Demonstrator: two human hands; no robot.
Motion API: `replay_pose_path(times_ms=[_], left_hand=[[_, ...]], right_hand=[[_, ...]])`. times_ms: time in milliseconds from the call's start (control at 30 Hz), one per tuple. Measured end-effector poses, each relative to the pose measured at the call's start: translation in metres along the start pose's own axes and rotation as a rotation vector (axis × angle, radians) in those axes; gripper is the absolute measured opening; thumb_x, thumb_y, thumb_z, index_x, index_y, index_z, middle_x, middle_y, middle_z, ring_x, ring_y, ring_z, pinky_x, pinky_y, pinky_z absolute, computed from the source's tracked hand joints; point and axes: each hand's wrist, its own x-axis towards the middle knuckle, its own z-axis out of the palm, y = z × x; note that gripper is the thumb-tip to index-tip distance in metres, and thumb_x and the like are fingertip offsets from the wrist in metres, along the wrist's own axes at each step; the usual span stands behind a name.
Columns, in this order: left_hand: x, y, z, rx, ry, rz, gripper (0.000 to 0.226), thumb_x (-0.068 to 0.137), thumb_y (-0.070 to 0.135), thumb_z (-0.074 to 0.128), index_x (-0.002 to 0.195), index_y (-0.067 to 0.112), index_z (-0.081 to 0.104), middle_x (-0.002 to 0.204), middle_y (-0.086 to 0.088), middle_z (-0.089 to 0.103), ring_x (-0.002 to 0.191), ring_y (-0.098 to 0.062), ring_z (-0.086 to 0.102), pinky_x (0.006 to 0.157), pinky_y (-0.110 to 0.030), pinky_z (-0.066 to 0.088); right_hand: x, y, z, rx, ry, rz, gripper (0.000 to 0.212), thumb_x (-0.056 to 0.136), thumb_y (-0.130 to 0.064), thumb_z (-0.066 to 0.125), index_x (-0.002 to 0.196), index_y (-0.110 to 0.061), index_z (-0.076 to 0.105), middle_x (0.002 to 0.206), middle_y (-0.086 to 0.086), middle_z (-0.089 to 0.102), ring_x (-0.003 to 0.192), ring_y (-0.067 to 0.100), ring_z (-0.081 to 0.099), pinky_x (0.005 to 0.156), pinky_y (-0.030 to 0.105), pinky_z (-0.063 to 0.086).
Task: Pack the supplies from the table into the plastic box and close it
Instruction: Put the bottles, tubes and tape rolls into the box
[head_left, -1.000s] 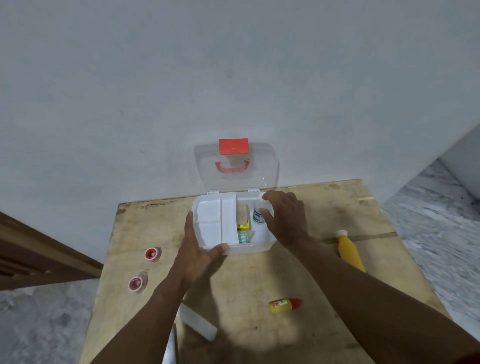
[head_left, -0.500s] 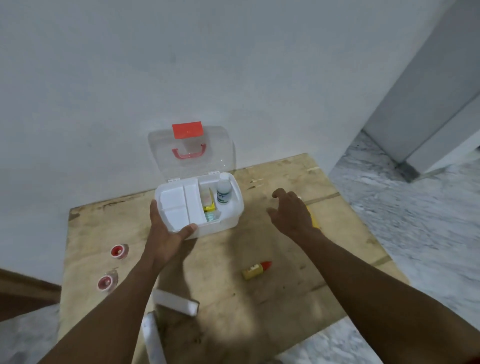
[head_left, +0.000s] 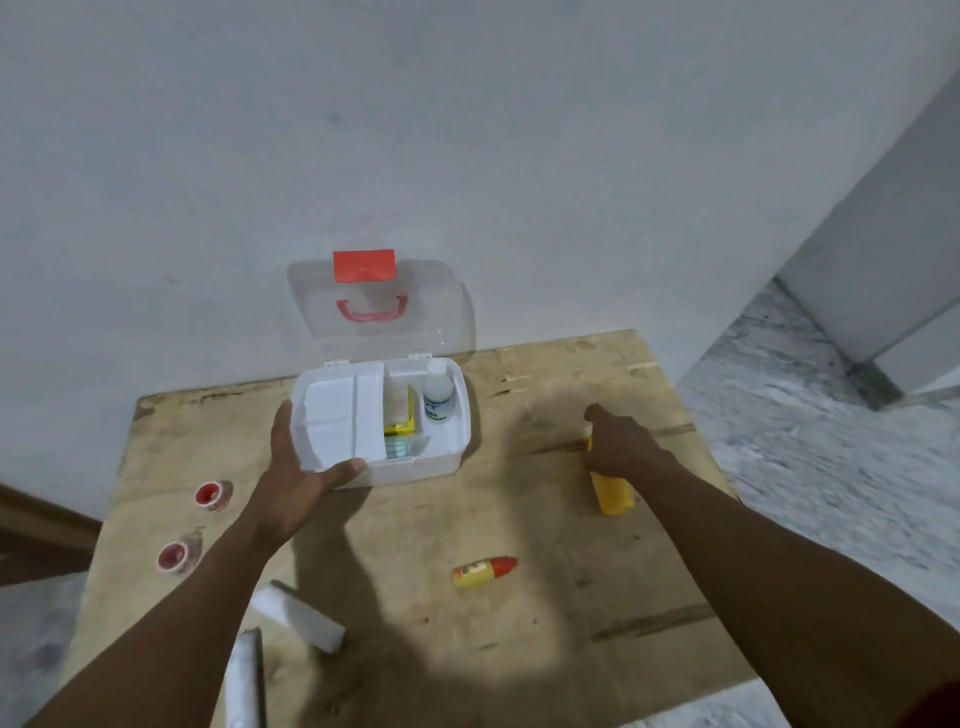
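Note:
The white plastic box (head_left: 415, 470) stands open at the table's back, its clear lid (head_left: 379, 306) with red latch and handle leaning on the wall. Inside stand a white bottle (head_left: 438, 397) and a yellow carton (head_left: 400, 422). My left hand (head_left: 296, 478) grips the box's front-left corner, thumb along the front rim. My right hand (head_left: 621, 441) is down on the top end of a yellow bottle (head_left: 613, 491) lying to the right, fingers curled over its neck. A small yellow bottle with a red cap (head_left: 483, 571) lies in the middle.
Two red tape rolls (head_left: 213, 494) (head_left: 177, 556) sit near the left edge of the wooden table (head_left: 519, 649). A white carton (head_left: 298, 616) and a white packet (head_left: 243, 680) lie near the front left. The wall is right behind the box; marble floor lies to the right.
My right hand left the box, where the white bottle now stands, swung right and came down on the yellow bottle. My left hand stayed on the box corner.

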Motion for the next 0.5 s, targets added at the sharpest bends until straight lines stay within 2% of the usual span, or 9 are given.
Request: replay_pose_path(times_ms=[100,200,333,433,500], left_hand=[[-0.002,0.003,0.0,0.006,-0.004,-0.026,0.117,0.051,0.057,0.08,0.146,0.036,0.015,0.14,0.013,0.034,0.127,-0.019,0.039,0.104,-0.05,0.042],[-0.003,0.004,0.0,-0.02,-0.01,-0.07,0.117,0.05,0.056,0.082,0.145,0.042,0.016,0.144,0.011,0.033,0.13,-0.023,0.038,0.101,-0.055,0.044],[-0.005,0.007,-0.001,-0.034,-0.013,-0.088,0.115,0.05,0.053,0.083,0.143,0.046,0.017,0.144,0.011,0.034,0.13,-0.025,0.039,0.098,-0.059,0.046],[-0.006,0.007,-0.001,-0.034,-0.025,-0.101,0.119,0.05,0.054,0.082,0.146,0.044,0.012,0.145,0.012,0.033,0.131,-0.024,0.038,0.099,-0.058,0.045],[-0.006,0.007,-0.002,-0.033,-0.032,-0.099,0.121,0.051,0.055,0.082,0.147,0.042,0.009,0.146,0.01,0.032,0.132,-0.024,0.037,0.102,-0.056,0.044]], right_hand=[[0.009,0.002,-0.004,0.006,-0.037,-0.009,0.047,0.085,-0.014,0.06,0.129,-0.012,0.045,0.122,0.021,0.056,0.11,0.039,0.058,0.084,0.043,0.054],[0.013,0.004,-0.004,0.016,-0.043,-0.043,0.044,0.084,-0.014,0.062,0.126,-0.014,0.048,0.122,0.019,0.056,0.111,0.039,0.058,0.085,0.042,0.054],[0.009,0.005,-0.004,0.135,-0.01,-0.087,0.044,0.082,-0.011,0.065,0.123,-0.018,0.052,0.092,0.006,0.053,0.106,0.036,0.06,0.08,0.038,0.051],[-0.001,-0.003,-0.004,0.273,0.052,-0.134,0.046,0.075,-0.018,0.072,0.117,-0.019,0.053,0.105,0.013,0.059,0.094,0.033,0.059,0.07,0.034,0.048],[-0.01,-0.014,-0.007,0.349,0.1,-0.185,0.046,0.073,-0.02,0.074,0.114,-0.021,0.053,0.107,0.013,0.061,0.094,0.032,0.059,0.071,0.034,0.047]])
